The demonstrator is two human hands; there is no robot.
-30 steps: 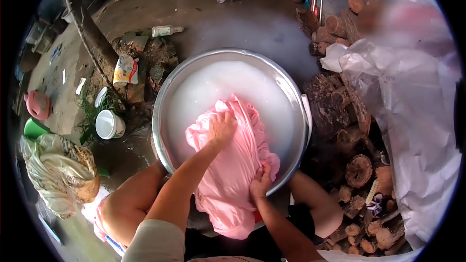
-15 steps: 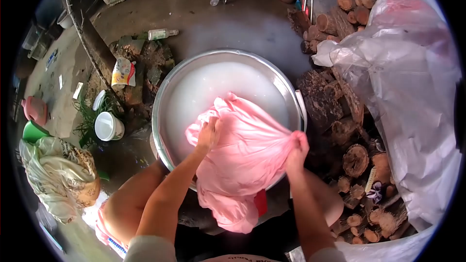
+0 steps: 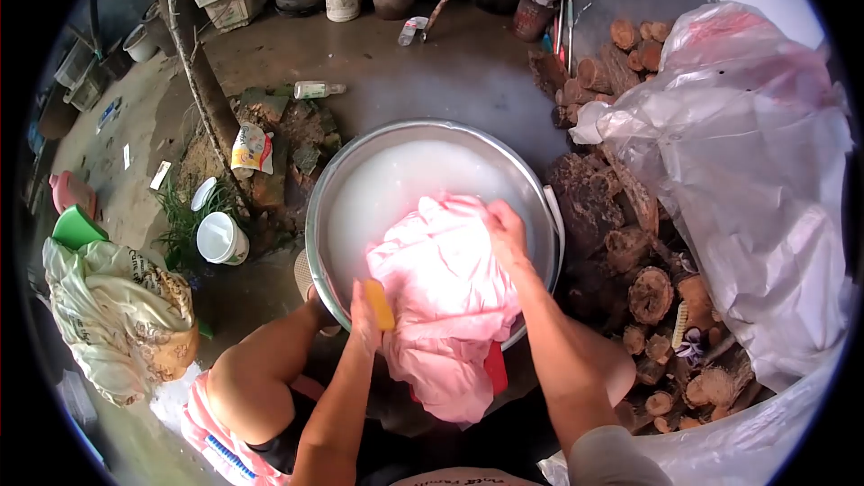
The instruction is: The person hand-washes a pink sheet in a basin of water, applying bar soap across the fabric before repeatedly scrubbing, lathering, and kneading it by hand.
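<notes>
A metal basin [image 3: 317, 256] of cloudy, whitish water [image 3: 400, 166] stands between my knees. Pink cloth [image 3: 441, 297] lies bunched over the basin's near side and spills past its rim toward me. In my left hand [image 3: 364, 315], at the cloth's left edge, is a yellow bar of soap [image 3: 379, 304]. My right hand [image 3: 507, 232] grips the cloth's upper right part, its fingertips partly hidden. Below the cloth, part of a red object [image 3: 495, 367] shows; the cloth covers the rest.
Cut logs [image 3: 650, 295] are piled on the right, partly under clear plastic sheeting [image 3: 747, 153]. To the left are a white tub [image 3: 222, 238], a green scoop [image 3: 78, 228] and a cloth bundle [image 3: 117, 306]. A thin tree trunk [image 3: 202, 81] rises at upper left.
My left hand has moved down and left off the cloth and now shows yellow soap. My right hand has moved up and left, and the stretched cloth has become bunched.
</notes>
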